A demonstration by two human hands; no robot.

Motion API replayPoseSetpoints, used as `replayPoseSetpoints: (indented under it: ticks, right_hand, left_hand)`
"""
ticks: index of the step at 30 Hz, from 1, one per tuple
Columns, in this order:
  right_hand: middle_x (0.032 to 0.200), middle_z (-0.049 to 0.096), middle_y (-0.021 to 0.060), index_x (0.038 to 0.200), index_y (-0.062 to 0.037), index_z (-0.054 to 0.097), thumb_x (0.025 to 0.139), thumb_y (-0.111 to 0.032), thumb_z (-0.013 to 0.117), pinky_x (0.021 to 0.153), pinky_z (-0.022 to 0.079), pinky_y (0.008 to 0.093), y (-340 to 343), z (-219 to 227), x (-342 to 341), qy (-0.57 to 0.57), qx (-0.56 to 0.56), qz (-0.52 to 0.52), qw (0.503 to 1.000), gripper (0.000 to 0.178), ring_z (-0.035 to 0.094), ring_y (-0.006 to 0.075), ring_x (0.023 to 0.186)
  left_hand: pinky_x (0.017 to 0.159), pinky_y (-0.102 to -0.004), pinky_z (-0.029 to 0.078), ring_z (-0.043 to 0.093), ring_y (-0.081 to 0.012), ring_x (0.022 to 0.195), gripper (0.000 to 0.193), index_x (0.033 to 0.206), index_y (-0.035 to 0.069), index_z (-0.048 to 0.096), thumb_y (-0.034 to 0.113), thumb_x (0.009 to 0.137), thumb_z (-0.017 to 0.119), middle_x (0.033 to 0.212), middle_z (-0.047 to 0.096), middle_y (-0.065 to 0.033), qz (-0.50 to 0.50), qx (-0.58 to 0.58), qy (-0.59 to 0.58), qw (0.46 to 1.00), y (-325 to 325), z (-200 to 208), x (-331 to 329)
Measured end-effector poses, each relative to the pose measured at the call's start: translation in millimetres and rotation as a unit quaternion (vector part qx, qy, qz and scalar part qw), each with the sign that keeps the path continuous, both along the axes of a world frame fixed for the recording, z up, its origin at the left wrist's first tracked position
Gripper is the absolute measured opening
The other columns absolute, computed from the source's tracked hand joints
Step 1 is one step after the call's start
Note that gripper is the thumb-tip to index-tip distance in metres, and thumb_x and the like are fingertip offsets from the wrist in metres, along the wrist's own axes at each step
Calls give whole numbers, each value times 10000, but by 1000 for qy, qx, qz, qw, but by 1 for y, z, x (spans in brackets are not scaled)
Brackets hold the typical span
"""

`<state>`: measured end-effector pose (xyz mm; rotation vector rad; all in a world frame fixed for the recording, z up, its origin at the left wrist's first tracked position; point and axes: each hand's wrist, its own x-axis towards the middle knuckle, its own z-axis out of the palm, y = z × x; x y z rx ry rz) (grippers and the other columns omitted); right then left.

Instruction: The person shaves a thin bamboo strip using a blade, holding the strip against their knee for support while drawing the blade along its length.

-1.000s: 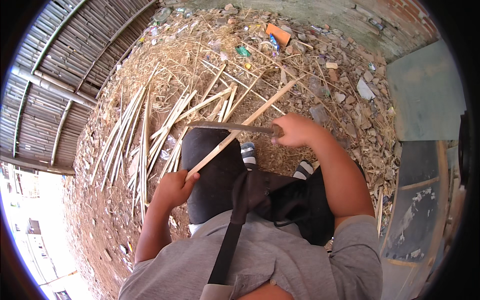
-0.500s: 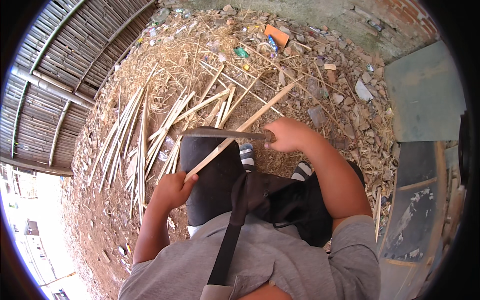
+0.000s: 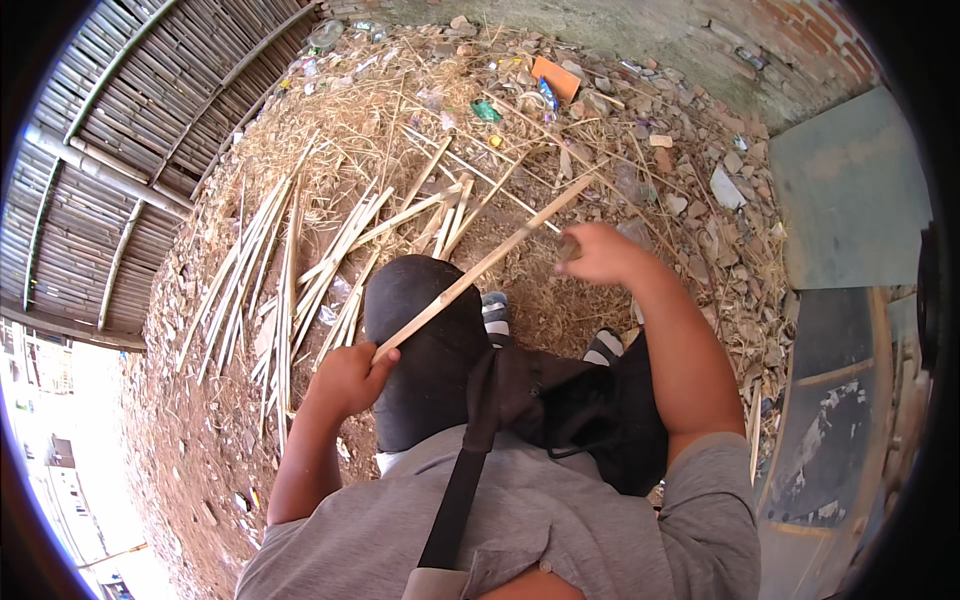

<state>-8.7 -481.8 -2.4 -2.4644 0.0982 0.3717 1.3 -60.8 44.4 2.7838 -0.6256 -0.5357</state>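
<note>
My left hand (image 3: 348,378) is closed around the near end of a pale bamboo strip (image 3: 463,282). The strip slants up and to the right across my dark-trousered left knee (image 3: 412,300), its far end over the littered ground. To the right of the strip, my right hand (image 3: 598,253) is closed on the knife's brown handle (image 3: 568,247). The knife's blade cannot be made out at this moment; it may be edge-on or hidden. My right fist stands apart from the strip.
Split bamboo strips (image 3: 265,255) lie in loose piles ahead to the left. Straw, stones and plastic scraps cover the ground, with an orange block (image 3: 556,78) farther off. A bamboo fence (image 3: 130,110) stands left, a brick wall (image 3: 800,50) behind, grey panels (image 3: 850,190) right.
My right hand has moved slightly right and up the strip's length. The knife blade, which lay across the strip, no longer shows there. My left hand keeps its hold.
</note>
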Motion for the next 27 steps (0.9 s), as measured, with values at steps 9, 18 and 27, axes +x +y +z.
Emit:
replayPoseSetpoints:
  ticks: [9,18,27]
  right_hand:
    - [1045,735,200,1112,-1,708,819,-340,783,872,554,445,-32,-21,11,31,29,-62,997,454,713,335,989]
    - [1015,732,201,1101,-11,711,814,-323,780,850,554,433,-9,-4,-3,-15,-6,-25,1000,430,714,335,979]
    - [1081,738,213,1215,-36,704,796,-326,789,885,552,432,-27,-6,4,21,7,-45,999,516,713,345,1003]
  left_hand:
    - [750,-566,511,666,-492,812,581,814,-7,655,516,1024,516,769,675,-274,2,14,-19,1000,2,-8,-4]
    - [723,-561,494,654,-494,794,564,827,-17,657,489,1031,513,762,662,-275,8,-4,7,1000,-7,2,-3]
    - [749,-547,497,649,-503,833,597,857,-18,662,524,1040,489,795,664,-285,17,-16,43,999,2,-1,4]
